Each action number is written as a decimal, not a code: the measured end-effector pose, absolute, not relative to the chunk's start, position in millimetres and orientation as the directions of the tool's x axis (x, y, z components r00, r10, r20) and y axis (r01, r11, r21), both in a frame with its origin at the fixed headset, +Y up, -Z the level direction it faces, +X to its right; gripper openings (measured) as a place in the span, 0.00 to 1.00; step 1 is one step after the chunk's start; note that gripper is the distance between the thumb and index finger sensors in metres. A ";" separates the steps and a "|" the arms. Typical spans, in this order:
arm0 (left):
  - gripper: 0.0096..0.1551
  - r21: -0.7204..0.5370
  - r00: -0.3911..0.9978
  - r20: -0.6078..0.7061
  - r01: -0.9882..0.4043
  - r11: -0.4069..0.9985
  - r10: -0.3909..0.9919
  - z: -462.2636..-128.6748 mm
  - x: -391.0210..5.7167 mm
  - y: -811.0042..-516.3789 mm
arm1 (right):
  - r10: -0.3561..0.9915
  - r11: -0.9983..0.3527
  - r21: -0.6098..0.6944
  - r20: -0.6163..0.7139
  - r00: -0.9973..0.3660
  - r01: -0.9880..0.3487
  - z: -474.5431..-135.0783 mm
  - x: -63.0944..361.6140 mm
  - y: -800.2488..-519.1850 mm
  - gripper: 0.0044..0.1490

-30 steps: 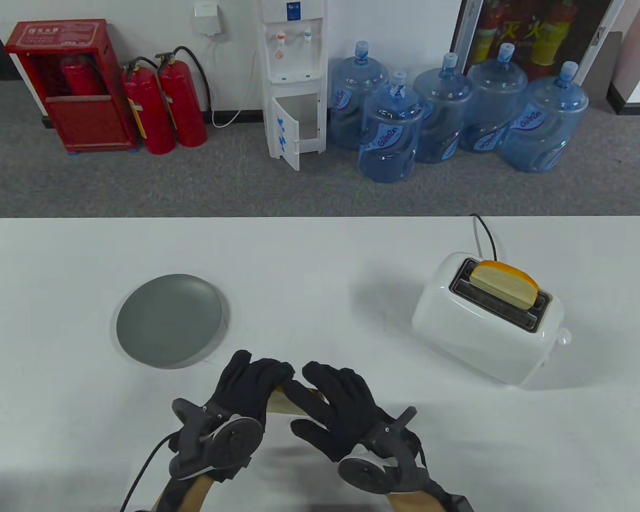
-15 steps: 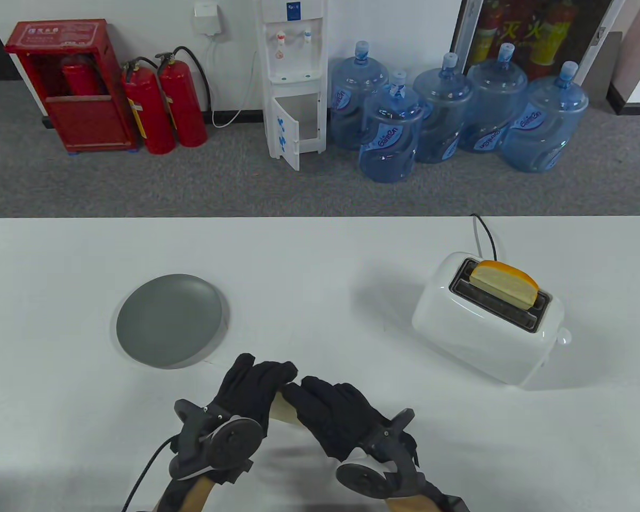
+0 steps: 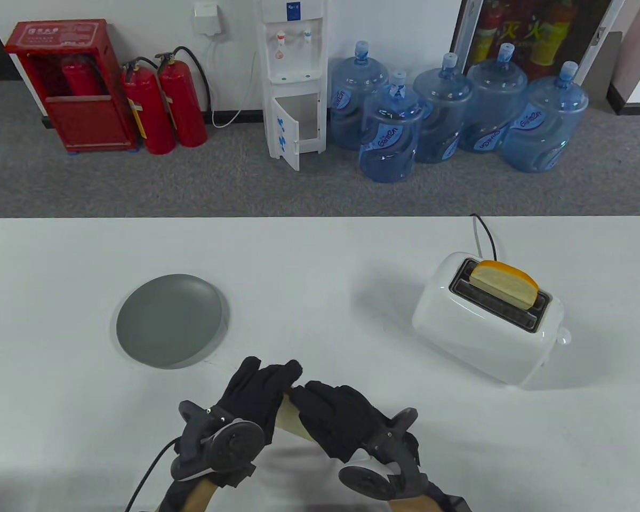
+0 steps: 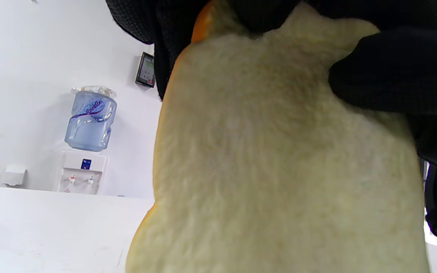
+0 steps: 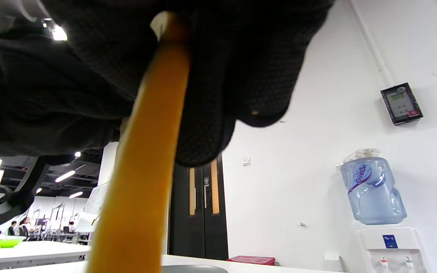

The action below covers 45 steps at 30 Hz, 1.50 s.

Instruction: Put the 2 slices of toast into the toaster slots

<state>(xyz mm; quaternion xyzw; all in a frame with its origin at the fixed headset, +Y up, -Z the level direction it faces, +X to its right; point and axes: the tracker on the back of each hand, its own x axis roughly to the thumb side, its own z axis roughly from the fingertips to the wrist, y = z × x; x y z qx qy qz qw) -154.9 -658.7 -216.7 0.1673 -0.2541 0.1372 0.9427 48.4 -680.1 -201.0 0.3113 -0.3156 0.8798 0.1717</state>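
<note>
Low at the table's front centre, my left hand [image 3: 269, 386] and right hand [image 3: 325, 408] both hold a pale slice of toast [image 3: 289, 420] between them. In the left wrist view that slice [image 4: 279, 170] fills the frame, with gloved fingers [image 4: 385, 72] curled over its top edge. The right wrist view shows the slice edge-on by its orange crust [image 5: 146, 170], pinched between gloved fingers [image 5: 241, 76]. The white toaster [image 3: 474, 336] stands at the right. A second slice [image 3: 504, 282] sticks up from its far slot; the near slot [image 3: 493, 310] is dark and empty.
An empty grey plate [image 3: 170, 320] lies to the left, just beyond my left hand. The toaster's black cord [image 3: 485, 237] runs off the table's far edge. Bare white tabletop [image 3: 320, 298] lies between my hands and the toaster.
My right hand's spread fingers have closed round the slice and drawn in against the left hand. Both hands have stayed at the table's front. The toaster and plate have not moved.
</note>
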 end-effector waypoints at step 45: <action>0.47 0.215 1.000 -0.003 -0.026 0.976 0.027 -251.5 -259.1 -685.2 | 0.106 -0.750 -0.469 0.611 -0.785 -0.467 -203.3 58.8 -678.5 0.34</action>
